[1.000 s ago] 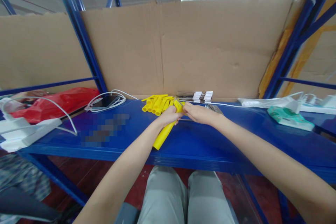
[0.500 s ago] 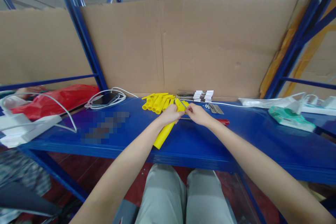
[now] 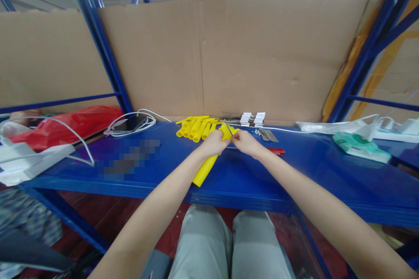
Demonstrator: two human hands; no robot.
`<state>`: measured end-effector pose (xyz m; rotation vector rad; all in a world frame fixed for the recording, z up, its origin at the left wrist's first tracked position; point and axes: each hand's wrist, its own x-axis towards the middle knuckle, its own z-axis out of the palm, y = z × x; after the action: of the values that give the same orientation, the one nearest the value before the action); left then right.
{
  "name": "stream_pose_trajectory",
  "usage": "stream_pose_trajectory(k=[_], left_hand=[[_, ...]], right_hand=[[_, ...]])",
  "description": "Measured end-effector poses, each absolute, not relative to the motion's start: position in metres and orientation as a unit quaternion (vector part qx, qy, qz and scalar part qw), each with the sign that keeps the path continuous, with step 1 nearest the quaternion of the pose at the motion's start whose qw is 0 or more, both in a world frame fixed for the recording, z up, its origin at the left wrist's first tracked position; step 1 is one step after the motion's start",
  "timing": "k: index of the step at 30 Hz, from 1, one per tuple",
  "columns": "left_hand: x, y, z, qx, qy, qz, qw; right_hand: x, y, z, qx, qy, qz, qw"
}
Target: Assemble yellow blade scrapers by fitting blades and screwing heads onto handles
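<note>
A yellow tube (image 3: 205, 170) slants over the blue shelf, its lower end pointing toward me. My left hand (image 3: 215, 143) is wrapped round its upper middle. Close beside it, my right hand (image 3: 245, 143) pinches a thin grey metal strip (image 3: 228, 128) that lies against the tube's upper end. My fingers hide much of the strip. Several more yellow tubes (image 3: 195, 130) lie in a pile just behind my left hand. A red-handled tool (image 3: 276, 151) rests by my right wrist, its thin shaft partly covered by the hand.
White bundled pieces (image 3: 252, 119) and flat grey metal strips (image 3: 268, 135) lie near the cardboard backing (image 3: 262, 61). To the right is a green-and-white packet (image 3: 360, 146). Coiled white cable (image 3: 131, 124), a red bag (image 3: 72, 124) and a white power strip (image 3: 36, 161) occupy the left.
Both hands stay almost in place on the tube. The metal strip now stands at a slightly different slant over the tube's upper end. The view has shifted a little.
</note>
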<state>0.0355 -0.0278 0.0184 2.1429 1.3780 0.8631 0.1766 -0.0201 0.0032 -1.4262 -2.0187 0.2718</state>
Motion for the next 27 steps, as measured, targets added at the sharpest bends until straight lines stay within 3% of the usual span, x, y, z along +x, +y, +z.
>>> stream_pose_trajectory(k=[8, 14, 27], left_hand=[[0.035, -0.026, 0.017, 0.775, 0.494, 0.315, 0.239], [0.03, -0.024, 0.017, 0.765, 0.5, 0.291, 0.283], [0.031, -0.029, 0.022, 0.731, 0.48, 0.301, 0.382]], right_hand=[[0.172, -0.023, 0.005, -0.561, -0.781, 0.026, 0.273], [0.183, -0.013, -0.006, -0.46, -0.843, 0.022, 0.279], [0.182, -0.033, 0.008, -0.435, -0.887, -0.143, 0.069]])
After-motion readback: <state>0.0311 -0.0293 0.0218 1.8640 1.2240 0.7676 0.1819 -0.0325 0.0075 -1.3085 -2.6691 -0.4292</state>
